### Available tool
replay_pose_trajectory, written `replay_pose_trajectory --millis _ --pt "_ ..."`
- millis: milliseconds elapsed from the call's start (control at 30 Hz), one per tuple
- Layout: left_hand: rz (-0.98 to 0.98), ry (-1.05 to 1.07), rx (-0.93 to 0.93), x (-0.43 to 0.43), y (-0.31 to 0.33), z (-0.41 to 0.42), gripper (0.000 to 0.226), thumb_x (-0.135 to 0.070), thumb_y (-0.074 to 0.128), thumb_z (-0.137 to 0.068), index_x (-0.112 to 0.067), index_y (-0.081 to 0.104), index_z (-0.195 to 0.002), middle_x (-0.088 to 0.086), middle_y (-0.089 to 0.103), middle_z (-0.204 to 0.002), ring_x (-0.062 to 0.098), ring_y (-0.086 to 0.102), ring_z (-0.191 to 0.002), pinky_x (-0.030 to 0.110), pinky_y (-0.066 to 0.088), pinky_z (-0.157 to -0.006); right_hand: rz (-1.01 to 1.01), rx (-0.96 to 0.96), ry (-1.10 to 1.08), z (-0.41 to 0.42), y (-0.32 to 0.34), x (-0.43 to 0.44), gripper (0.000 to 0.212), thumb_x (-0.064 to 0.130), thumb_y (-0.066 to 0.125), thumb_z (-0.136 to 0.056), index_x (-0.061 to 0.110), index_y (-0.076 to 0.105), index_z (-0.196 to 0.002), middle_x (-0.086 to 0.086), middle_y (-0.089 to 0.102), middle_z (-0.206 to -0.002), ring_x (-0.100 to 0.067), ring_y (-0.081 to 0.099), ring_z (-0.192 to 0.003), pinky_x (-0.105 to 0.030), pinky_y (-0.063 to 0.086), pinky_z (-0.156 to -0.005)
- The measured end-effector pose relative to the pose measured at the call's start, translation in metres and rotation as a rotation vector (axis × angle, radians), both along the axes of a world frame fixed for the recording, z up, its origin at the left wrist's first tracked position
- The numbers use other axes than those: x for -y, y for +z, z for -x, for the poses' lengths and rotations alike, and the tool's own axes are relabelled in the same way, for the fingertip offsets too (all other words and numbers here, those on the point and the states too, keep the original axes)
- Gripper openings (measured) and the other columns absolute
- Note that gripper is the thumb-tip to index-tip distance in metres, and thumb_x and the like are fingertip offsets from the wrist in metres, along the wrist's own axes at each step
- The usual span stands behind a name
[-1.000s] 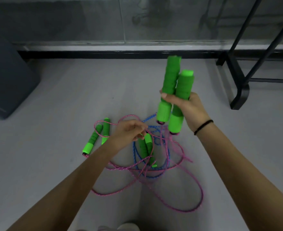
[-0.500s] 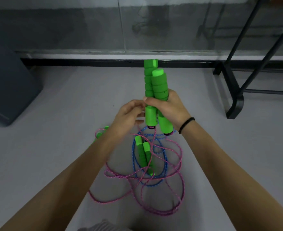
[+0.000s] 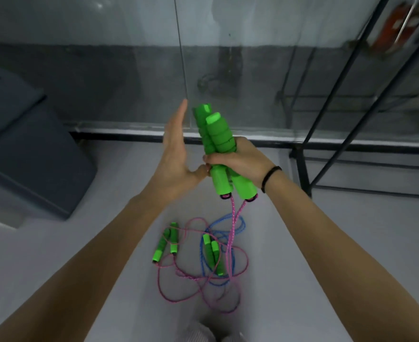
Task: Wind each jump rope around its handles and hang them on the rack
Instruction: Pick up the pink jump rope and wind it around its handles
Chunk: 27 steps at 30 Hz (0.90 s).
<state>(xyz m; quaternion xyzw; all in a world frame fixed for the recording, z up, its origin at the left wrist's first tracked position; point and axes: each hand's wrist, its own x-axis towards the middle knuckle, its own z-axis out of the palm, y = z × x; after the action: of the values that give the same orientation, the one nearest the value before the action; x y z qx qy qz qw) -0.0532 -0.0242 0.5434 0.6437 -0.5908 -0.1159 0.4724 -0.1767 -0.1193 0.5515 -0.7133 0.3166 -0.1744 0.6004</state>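
Note:
My right hand grips two green foam handles side by side, held upright in front of me. Their pink rope hangs from the lower ends down to the floor. My left hand is flat with straight fingers just left of the handles, its thumb touching my right hand's fingers. On the floor below lie two more pairs of green handles, one pair on a pink rope and one pair on a blue rope, all tangled together.
A black metal rack frame stands at the right by a glass wall. A dark grey block sits on the floor at the left. My shoes show at the bottom edge.
I have raised the handles higher and my view has tilted up. My left hand has let go of the rope and opened flat beside the handles.

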Motion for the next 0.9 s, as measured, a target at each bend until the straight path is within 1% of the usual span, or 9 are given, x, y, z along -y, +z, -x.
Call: replay_pose_trajectory --millis 100,167,267,333,433,500,633,767,900 --pt "0.026 0.014 0.548 -0.003 0.101 -0.004 0.097 -0.022 0.067 -0.062 -0.019 0.019 -0.146 0.009 0.008 -0.156 0.031 0.003 -0.144 0.057 0.01 -0.114 0.012 -0.115 0.097 -0.001 0.092 0.001 0.014 0.012 0.07 -0.072 0.002 0.068 -0.082 -0.015 0.069 -0.078 -0.026 0.066 -0.072 -0.039 0.055 -0.076" --pt "0.01 0.004 0.853 -0.002 0.157 -0.004 0.087 -0.028 0.07 -0.057 -0.026 0.037 -0.138 0.008 0.024 -0.154 0.034 0.003 -0.143 0.072 0.008 -0.106 0.104 -0.225 0.2 -0.003 0.149 -0.001 0.023 0.027 0.074 -0.06 0.017 0.068 -0.08 -0.014 0.071 -0.088 -0.029 0.067 -0.081 -0.041 0.055 -0.08" --pt "0.018 0.011 1.064 -0.001 0.228 -0.004 0.085 -0.035 0.078 -0.041 -0.024 0.054 -0.122 0.006 0.057 -0.129 0.028 0.022 -0.137 0.078 0.011 -0.101 0.134 -0.315 0.335 -0.005 0.232 -0.002 0.023 0.02 0.076 -0.067 0.025 0.059 -0.081 -0.01 0.066 -0.094 -0.026 0.063 -0.089 -0.044 0.054 -0.087" --pt "0.046 0.023 1.122 0.0 0.267 -0.007 0.079 -0.043 0.073 -0.039 -0.022 0.059 -0.114 0.003 0.063 -0.112 0.024 0.037 -0.126 0.068 0.014 -0.106 0.075 -0.371 0.414 -0.002 0.28 -0.005 0.018 0.013 0.073 -0.075 0.019 0.058 -0.083 -0.005 0.063 -0.085 -0.02 0.061 -0.079 -0.036 0.054 -0.08" --pt "-0.049 0.007 1.011 -0.004 0.322 -0.011 0.063 -0.049 0.068 -0.043 -0.022 0.063 -0.1 -0.001 0.062 -0.087 0.023 0.061 -0.091 0.042 0.041 -0.092 0.065 -0.49 0.492 0.003 0.344 -0.007 0.018 0.026 0.072 -0.077 0.016 0.063 -0.089 -0.002 0.065 -0.084 -0.018 0.062 -0.077 -0.033 0.054 -0.08" --pt "-0.197 0.043 0.933 -0.01 0.355 -0.008 0.059 -0.058 0.064 -0.048 -0.024 0.06 -0.096 -0.002 0.062 -0.089 0.025 0.064 -0.088 0.035 0.05 -0.073 0.214 -0.584 0.475 0.005 0.38 -0.006 0.03 0.044 0.071 -0.075 0.015 0.066 -0.083 -0.001 0.066 -0.079 -0.017 0.062 -0.074 -0.03 0.051 -0.075" --pt "-0.258 0.098 0.848 -0.018 0.389 -0.009 0.046 -0.057 0.067 -0.05 -0.025 0.055 -0.082 -0.003 0.067 -0.089 0.022 0.064 -0.085 0.029 0.046 -0.067 0.571 -0.589 0.308 0.016 0.424 -0.005 0.055 0.059 0.069 -0.068 0.012 0.063 -0.097 0.001 0.062 -0.092 -0.014 0.057 -0.084 -0.027 0.045 -0.073" --pt "-0.293 0.111 0.588 -0.024 0.404 -0.008 0.038 -0.051 0.069 -0.044 -0.024 0.048 -0.06 -0.002 0.066 -0.067 0.018 0.063 -0.065 0.025 0.044 -0.054 0.896 -0.218 0.132 0.033 0.437 -0.021 0.05 0.057 0.072 -0.065 0.03 0.054 -0.102 0.008 0.05 -0.106 -0.013 0.046 -0.104 -0.03 0.041 -0.086" --pt "-0.306 0.024 0.327 -0.028 0.414 -0.007 0.042 -0.048 0.078 -0.047 -0.018 0.05 -0.052 -0.008 0.048 -0.048 0.004 0.041 -0.043 0.02 0.031 -0.043 1.209 -0.332 0.16 0.036 0.435 -0.033 0.056 0.061 0.072 -0.057 0.038 0.053 -0.105 0.011 0.048 -0.113 -0.012 0.045 -0.104 -0.035 0.036 -0.088"
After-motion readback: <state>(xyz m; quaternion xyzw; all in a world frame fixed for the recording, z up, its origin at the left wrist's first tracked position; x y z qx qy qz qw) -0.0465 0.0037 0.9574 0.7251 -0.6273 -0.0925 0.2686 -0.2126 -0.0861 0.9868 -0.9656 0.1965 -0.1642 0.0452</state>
